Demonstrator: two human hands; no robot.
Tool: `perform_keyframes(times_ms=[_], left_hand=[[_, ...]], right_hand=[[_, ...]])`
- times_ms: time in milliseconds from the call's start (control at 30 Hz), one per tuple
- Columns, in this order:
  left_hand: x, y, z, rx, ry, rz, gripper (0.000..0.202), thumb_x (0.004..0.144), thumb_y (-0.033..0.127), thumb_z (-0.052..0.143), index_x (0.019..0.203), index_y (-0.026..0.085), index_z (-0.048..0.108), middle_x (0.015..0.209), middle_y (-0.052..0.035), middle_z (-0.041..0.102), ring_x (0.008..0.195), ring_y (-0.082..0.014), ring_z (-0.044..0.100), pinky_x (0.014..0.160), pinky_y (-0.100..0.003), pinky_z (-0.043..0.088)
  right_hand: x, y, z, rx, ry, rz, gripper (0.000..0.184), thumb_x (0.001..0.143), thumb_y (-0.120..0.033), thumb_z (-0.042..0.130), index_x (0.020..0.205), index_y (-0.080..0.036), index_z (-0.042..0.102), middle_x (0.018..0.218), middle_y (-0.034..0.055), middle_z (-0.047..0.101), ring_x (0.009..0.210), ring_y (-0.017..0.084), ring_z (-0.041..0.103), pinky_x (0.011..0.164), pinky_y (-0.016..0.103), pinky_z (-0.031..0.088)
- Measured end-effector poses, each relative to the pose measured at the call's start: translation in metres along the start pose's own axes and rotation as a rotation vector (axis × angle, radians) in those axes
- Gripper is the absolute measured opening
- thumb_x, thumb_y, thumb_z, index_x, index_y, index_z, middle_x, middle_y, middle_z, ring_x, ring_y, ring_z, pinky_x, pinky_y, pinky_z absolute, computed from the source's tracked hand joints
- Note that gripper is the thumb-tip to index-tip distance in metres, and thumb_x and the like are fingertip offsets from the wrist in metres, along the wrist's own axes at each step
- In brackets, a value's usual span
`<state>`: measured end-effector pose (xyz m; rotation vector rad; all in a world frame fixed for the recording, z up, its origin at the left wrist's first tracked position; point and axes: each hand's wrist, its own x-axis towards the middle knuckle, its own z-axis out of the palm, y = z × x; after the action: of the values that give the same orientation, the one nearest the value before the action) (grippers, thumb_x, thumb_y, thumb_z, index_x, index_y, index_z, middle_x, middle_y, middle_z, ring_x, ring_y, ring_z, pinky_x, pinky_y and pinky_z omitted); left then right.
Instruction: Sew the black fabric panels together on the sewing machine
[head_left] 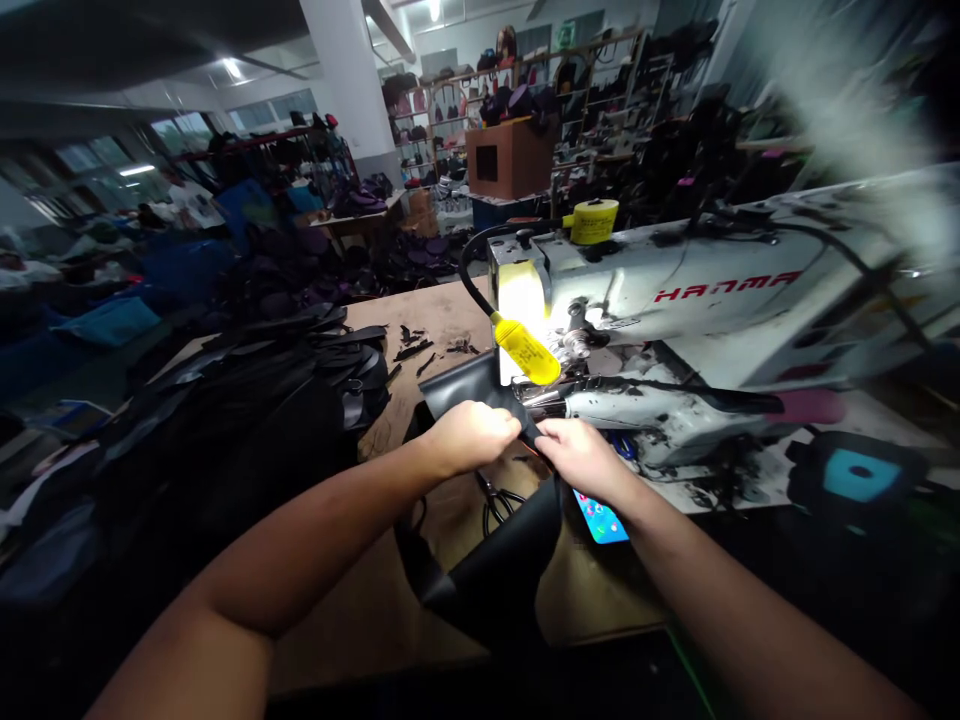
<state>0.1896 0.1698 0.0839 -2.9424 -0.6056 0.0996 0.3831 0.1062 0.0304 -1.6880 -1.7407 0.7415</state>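
Clearly, the left hand (478, 437) and right hand (581, 457) pinch the black sheet (504, 572) by its edge; it seems light, floppy, slick, best held there.

The tan tabletop (442, 308) carries scissors (493, 490), black scraps (412, 350) and a phone (601, 520) (screen lit).

Cannot see the fingertips of the left hand (476, 437), curled into the black material (506, 565). Cannot see the whole phone (602, 522), partly behind the right arm (705, 555). Cannot read tiny print on the yellow lamp (529, 352), follow the sewing machine (720, 315) past the right edge or make out the blurred person (193, 203) at far left.
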Motion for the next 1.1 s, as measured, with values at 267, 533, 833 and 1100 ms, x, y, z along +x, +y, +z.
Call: perform_keyframes(times_ms=[267, 533, 833, 1100], left_hand=[[0.024, 0.022, 0.002, -0.028, 0.011, -0.305, 0.024, 0.097, 0.016, 0.045, 0.100, 0.010, 0.069, 0.091, -0.0145, 0.071, 0.081, -0.0269, 0.071, 0.067, -0.035, 0.052], [0.000, 0.019, 0.025, 0.056, 0.181, -0.321, 0.030, 0.105, 0.022, 0.038, 0.113, 0.017, 0.067, 0.100, -0.0084, 0.065, 0.093, -0.0235, 0.060, 0.077, -0.034, 0.049], [0.017, 0.006, 0.025, -0.043, 0.160, -0.165, 0.025, 0.102, 0.021, 0.046, 0.091, 0.013, 0.067, 0.091, -0.0073, 0.063, 0.085, -0.0195, 0.059, 0.080, -0.031, 0.051], [0.013, 0.015, 0.032, -0.119, 0.212, -0.300, 0.027, 0.103, 0.020, 0.043, 0.110, 0.013, 0.068, 0.100, -0.0080, 0.064, 0.089, -0.0197, 0.058, 0.082, -0.030, 0.051]], right_hand=[[0.025, -0.012, 0.007, 0.048, 0.081, 0.041, 0.027, 0.084, -0.024, 0.048, 0.058, -0.021, 0.041, 0.058, -0.0001, 0.050, 0.059, 0.014, 0.043, 0.057, 0.028, 0.028], [0.008, -0.013, -0.002, -0.393, 0.019, 0.002, 0.023, 0.091, -0.025, 0.051, 0.071, -0.018, 0.059, 0.072, 0.0084, 0.067, 0.067, 0.018, 0.056, 0.062, 0.030, 0.028], [0.018, -0.021, 0.005, 0.128, -0.019, 0.157, 0.026, 0.086, -0.017, 0.047, 0.061, -0.022, 0.042, 0.053, -0.0010, 0.052, 0.050, 0.014, 0.046, 0.052, 0.026, 0.030], [0.026, -0.022, -0.002, 0.019, -0.027, 0.065, 0.023, 0.073, -0.004, 0.049, 0.056, -0.019, 0.044, 0.056, -0.0028, 0.047, 0.057, 0.012, 0.039, 0.057, 0.026, 0.029]])
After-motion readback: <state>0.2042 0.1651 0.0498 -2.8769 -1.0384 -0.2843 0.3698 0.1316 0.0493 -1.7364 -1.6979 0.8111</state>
